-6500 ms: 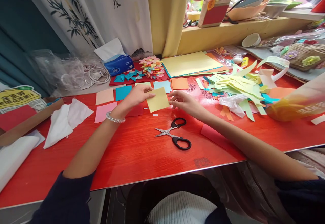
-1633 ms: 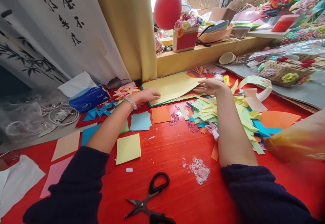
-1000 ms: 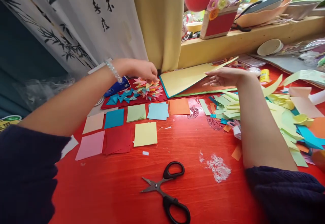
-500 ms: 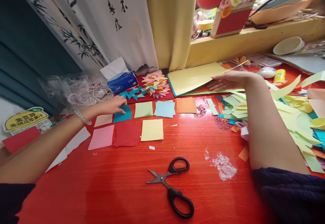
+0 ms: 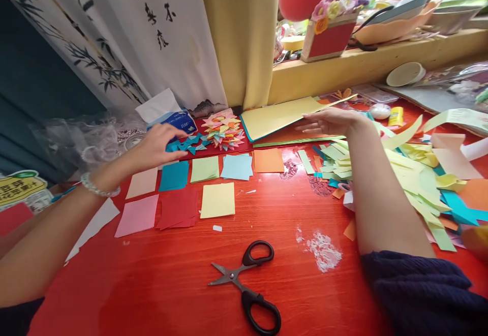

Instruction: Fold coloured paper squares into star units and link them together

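Note:
My left hand (image 5: 162, 145) hovers with fingers apart and nothing in them. Below it are a teal paper square (image 5: 174, 176) and a peach square (image 5: 142, 182); small folded blue paper pieces (image 5: 186, 144) lie just beyond its fingers. My right hand (image 5: 326, 121) is at the front edge of a large yellow paper sheet (image 5: 280, 115) with blue beneath, and holds that edge raised. Its fingers are stretched and its thumb is hidden. An orange sheet (image 5: 290, 135) shows underneath. A multicoloured folded-paper piece (image 5: 224, 130) stands between the hands.
Opened scissors (image 5: 232, 276) lie in front. Pink (image 5: 136, 216), red (image 5: 178, 209), yellow (image 5: 218, 201), green (image 5: 205, 169), light blue (image 5: 237, 166) and orange squares (image 5: 269, 161) form rows. Paper strips (image 5: 412, 178) pile at right. A tissue pack (image 5: 177, 121) stands at the back.
My left hand has risen off the teal square and its fingers have spread. My right hand stays at the large sheets, whose front edge is lifted higher. The view has shifted right.

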Demonstrator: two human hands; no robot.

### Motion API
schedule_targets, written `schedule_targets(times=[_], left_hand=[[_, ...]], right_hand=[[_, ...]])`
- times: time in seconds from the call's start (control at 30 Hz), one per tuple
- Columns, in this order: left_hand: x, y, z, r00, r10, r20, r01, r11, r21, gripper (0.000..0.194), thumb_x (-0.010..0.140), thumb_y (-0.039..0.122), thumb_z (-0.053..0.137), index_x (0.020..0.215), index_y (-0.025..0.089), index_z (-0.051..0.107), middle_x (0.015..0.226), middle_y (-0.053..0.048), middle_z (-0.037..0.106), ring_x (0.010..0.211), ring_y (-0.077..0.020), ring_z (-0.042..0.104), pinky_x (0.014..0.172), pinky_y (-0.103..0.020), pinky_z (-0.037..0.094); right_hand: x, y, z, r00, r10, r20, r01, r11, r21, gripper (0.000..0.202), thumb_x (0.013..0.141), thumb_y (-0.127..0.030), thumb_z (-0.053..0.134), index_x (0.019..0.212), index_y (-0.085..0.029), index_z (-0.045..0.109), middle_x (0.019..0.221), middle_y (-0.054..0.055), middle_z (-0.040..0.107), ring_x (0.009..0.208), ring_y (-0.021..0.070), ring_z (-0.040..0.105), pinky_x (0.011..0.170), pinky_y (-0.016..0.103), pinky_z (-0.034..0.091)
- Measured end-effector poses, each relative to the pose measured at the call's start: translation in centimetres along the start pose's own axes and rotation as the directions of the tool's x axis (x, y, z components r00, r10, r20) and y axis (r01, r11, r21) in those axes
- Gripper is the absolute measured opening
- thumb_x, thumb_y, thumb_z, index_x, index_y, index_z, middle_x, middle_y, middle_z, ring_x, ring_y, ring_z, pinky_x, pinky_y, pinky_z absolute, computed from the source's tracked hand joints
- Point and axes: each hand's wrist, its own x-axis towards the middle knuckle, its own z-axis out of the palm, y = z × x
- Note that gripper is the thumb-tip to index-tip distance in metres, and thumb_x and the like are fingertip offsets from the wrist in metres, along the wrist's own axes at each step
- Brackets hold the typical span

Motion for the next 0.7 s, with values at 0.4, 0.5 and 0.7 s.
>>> schedule_targets(times=[0.4,0.5,0.7], left_hand=[[19.0,14.8,5.9,0.950,0.307,0.063,-0.290,0.938,-0.190,0.047,0.090,0.039,0.050,0.126,0.009,0.053,0.121,-0.016,0.062,0.109,-0.0250,0.059,0.086,-0.030,0.043],[20.4,15.2,7.4,0.951,0.307,0.050,-0.289,0.931,-0.221,0.045,0.092,0.039,0.046,0.125,0.010,0.054,0.111,-0.016,0.067,0.098,-0.0238,0.063,0.078,-0.029,0.045],[20.8,15.0,7.5,0.957,0.289,-0.036,-0.289,0.925,-0.248,0.041,0.094,0.027,0.037,0.132,0.012,0.047,0.106,-0.015,0.067,0.094,-0.0230,0.064,0.079,-0.029,0.044]], right_hand=[[-0.4,1.5,1.3,0.991,-0.089,0.104,0.085,0.995,0.046,0.029,0.087,-0.012,0.056,0.115,-0.015,0.063,0.115,0.011,0.066,0.120,0.0216,0.057,0.106,0.036,0.045],[-0.1,1.6,1.1,0.991,-0.071,0.116,0.060,0.994,0.088,0.032,0.086,-0.010,0.056,0.116,-0.018,0.062,0.111,0.010,0.068,0.116,0.0220,0.060,0.103,0.038,0.048],[0.5,1.7,1.0,0.996,-0.065,0.066,0.057,0.991,0.119,0.021,0.082,-0.008,0.060,0.099,-0.018,0.066,0.097,0.009,0.070,0.113,0.0224,0.061,0.105,0.035,0.047]])
